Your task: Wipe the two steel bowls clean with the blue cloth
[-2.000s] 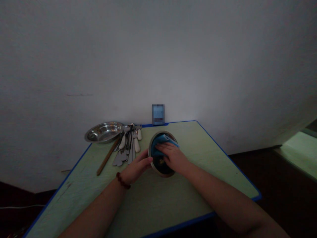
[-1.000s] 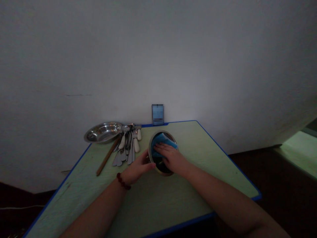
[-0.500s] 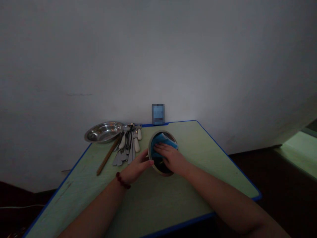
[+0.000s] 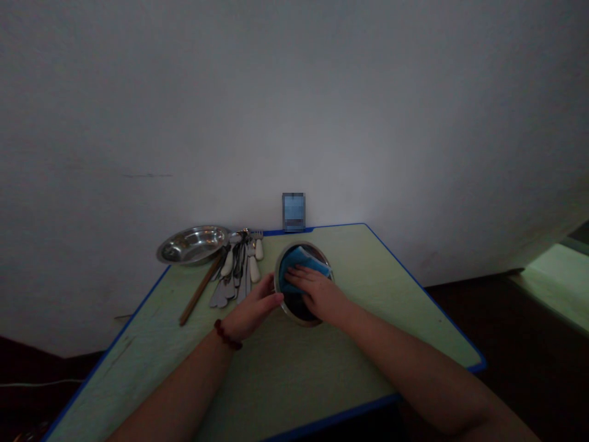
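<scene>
A round metal bowl (image 4: 296, 317) is tilted toward me over the middle of the table. My left hand (image 4: 255, 308) grips its left side, the thumb on the rim and the other fingers partly hidden behind the wall. Inside the bowl, my right hand (image 4: 317, 290) presses a blue cloth (image 4: 299, 258) against the inner wall. Its fingers lie together on the cloth, which sticks out past the bowl's right rim. To the left of the bowl lies a pile of cutlery (image 4: 238, 267), with several forks and pale-handled pieces.
A shiny oval metal dish (image 4: 196, 244) stands at the table's back left corner. A wooden stick (image 4: 200, 291) lies beside the cutlery. A blurred phone-like screen (image 4: 294, 212) leans on the wall at the back. The green table (image 4: 405, 331) has a blue edge.
My right hand and the cloth shift only slightly inside the bowl. The left thumb slides a little along the rim and back, and the bowl turns slightly. Everything else stays where it was.
</scene>
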A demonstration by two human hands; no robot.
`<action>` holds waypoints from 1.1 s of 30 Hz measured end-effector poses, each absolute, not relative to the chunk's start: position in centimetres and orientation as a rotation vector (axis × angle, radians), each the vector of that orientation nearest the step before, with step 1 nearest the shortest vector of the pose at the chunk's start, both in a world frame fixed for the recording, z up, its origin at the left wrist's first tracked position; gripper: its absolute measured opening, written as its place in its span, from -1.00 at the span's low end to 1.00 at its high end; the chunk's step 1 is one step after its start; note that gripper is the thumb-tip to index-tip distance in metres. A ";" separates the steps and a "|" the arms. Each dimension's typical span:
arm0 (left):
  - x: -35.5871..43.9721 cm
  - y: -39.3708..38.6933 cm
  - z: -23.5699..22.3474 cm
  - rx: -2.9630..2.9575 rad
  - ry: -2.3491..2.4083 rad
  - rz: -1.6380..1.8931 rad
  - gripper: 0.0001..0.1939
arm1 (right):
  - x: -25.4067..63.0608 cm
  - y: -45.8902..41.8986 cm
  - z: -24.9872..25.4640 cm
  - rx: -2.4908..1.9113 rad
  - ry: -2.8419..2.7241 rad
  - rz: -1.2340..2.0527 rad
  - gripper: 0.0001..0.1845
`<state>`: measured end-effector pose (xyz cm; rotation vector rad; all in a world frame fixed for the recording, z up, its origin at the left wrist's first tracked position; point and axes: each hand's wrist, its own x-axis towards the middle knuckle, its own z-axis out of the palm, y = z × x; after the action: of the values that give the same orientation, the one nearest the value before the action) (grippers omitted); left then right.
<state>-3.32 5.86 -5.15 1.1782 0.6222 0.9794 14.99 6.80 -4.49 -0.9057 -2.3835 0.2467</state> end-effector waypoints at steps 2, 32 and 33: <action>-3.2 5.8 -5.1 1.158 0.619 0.979 -0.46 | 15.0 6.8 -4.6 -0.908 -2.378 0.246 -0.41; -2.9 6.0 -4.7 1.239 0.611 0.963 -0.22 | 15.0 7.1 -4.9 -0.935 -2.369 0.252 -0.39; -2.8 6.0 -4.6 1.237 0.607 0.964 -0.24 | 15.0 7.1 -5.0 -0.937 -2.371 0.248 -0.39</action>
<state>-2.84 5.96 -4.60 1.2365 0.6066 0.9636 15.04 7.13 -4.95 -0.9372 -2.3706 0.2479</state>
